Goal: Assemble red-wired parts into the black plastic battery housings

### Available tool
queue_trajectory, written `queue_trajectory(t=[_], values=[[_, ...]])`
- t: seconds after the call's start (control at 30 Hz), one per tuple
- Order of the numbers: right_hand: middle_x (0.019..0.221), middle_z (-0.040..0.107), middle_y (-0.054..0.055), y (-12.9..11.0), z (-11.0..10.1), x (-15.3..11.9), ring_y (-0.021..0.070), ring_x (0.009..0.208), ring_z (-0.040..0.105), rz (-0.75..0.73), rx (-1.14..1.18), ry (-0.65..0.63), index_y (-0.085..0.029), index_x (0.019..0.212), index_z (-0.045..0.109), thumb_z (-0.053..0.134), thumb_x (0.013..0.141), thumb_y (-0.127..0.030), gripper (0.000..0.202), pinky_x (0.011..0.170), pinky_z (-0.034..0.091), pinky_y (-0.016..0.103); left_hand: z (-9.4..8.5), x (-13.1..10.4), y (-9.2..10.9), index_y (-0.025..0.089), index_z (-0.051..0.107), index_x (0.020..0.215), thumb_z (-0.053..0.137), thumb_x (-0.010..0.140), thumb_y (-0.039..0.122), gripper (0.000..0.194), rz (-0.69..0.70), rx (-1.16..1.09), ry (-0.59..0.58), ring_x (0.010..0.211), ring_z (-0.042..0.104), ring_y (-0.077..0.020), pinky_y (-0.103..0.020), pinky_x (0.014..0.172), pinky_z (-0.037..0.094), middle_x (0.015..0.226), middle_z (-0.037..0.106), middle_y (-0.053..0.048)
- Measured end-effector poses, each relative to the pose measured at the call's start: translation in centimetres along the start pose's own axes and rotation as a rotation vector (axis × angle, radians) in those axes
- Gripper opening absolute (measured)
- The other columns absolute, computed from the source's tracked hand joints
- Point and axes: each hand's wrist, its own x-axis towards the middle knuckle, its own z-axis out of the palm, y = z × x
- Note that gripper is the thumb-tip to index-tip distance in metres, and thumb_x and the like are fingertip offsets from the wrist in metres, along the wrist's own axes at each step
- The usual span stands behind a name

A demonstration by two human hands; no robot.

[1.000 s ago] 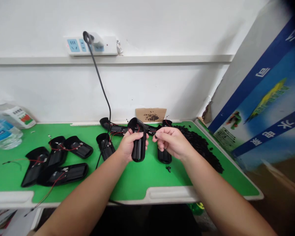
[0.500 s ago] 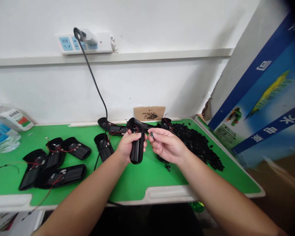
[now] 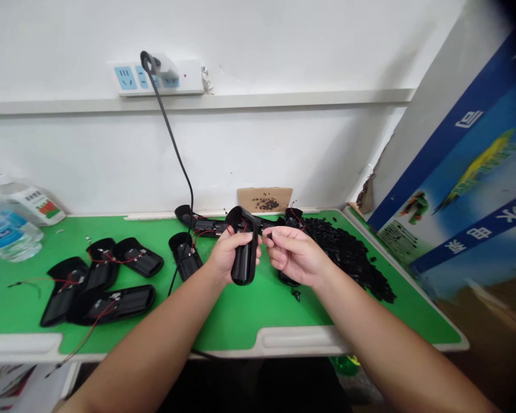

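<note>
My left hand (image 3: 229, 252) is closed around a black plastic housing (image 3: 243, 261), a handle-like shell with a flared upper end, held upright above the green table. Just right of it, my right hand (image 3: 294, 252) pinches a small dark piece (image 3: 270, 235) between thumb and fingertips; its exact kind is too small to make out. The piece is close to the housing's right side. Below my right hand a small black part (image 3: 296, 295) lies on the table. Another black housing (image 3: 289, 279) is partly hidden behind that hand.
Several black housings with red wires (image 3: 112, 304) lie at the left. A heap of small black parts (image 3: 355, 258) covers the right side. Tiny pieces rest on cardboard (image 3: 249, 198) at the wall. A black cable (image 3: 178, 155) hangs from a power strip (image 3: 193, 77). Bottles (image 3: 8, 235) stand far left.
The whole view has shifted slightly. My right hand's fingertips have turned a little, and the pinched piece is less visible. My left hand keeps its hold on the housing.
</note>
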Motion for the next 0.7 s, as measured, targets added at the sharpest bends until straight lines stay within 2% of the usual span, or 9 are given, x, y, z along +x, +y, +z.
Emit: queue_trajectory(t=[0.2,0.3,0.47,0.57,0.7], values=[[0.064,0.062,-0.003,0.09,0.12,0.20,0.0027,0.037,0.048,-0.043,-0.095,0.074,-0.013,0.086,0.068,0.078,0.074,-0.032,0.025,0.037,0.044,0.014,-0.11,0.10,-0.18,0.012,0.060,0.082,0.078,0.059,0.029,0.034,0.017,-0.007,0.000,0.050,0.059,-0.0128,-0.023,0.042,0.048,0.071,0.065,-0.003],[0.062,0.062,-0.003,0.10,0.20,0.09,0.0038,0.036,0.049,-0.057,-0.146,0.062,-0.013,0.087,0.066,0.076,0.077,-0.034,0.025,0.037,0.046,0.015,-0.18,0.17,-0.17,0.012,0.060,0.083,0.079,0.058,0.029,0.036,0.000,0.000,0.015,0.049,0.060,-0.0138,-0.025,0.043,0.048,0.070,0.066,-0.003],[0.058,0.061,-0.005,0.17,0.23,-0.08,0.0065,0.036,0.050,-0.036,-0.162,0.001,-0.017,0.100,0.062,0.074,0.079,-0.033,0.028,0.038,0.048,0.019,-0.57,0.47,-0.41,0.013,0.059,0.084,0.078,0.060,0.027,0.034,0.032,0.023,0.036,0.049,0.061,-0.0144,-0.026,0.046,0.050,0.070,0.066,-0.003],[0.056,0.059,-0.006,0.08,0.28,-0.09,0.0056,0.036,0.047,-0.017,-0.153,-0.001,-0.016,0.097,0.062,0.074,0.078,-0.032,0.027,0.038,0.048,0.019,-0.69,0.58,-0.50,0.013,0.059,0.084,0.077,0.062,0.027,0.032,0.050,0.045,0.038,0.050,0.061,-0.0143,-0.026,0.046,0.051,0.071,0.066,-0.002],[0.056,0.058,-0.007,-0.04,0.47,-0.05,0.0048,0.035,0.046,-0.063,-0.141,0.024,-0.017,0.093,0.058,0.075,0.078,-0.031,0.026,0.038,0.047,0.018,-0.64,0.57,-0.44,0.013,0.058,0.084,0.078,0.060,0.028,0.034,0.031,0.046,0.054,0.051,0.062,-0.0146,-0.026,0.047,0.050,0.072,0.067,-0.003]])
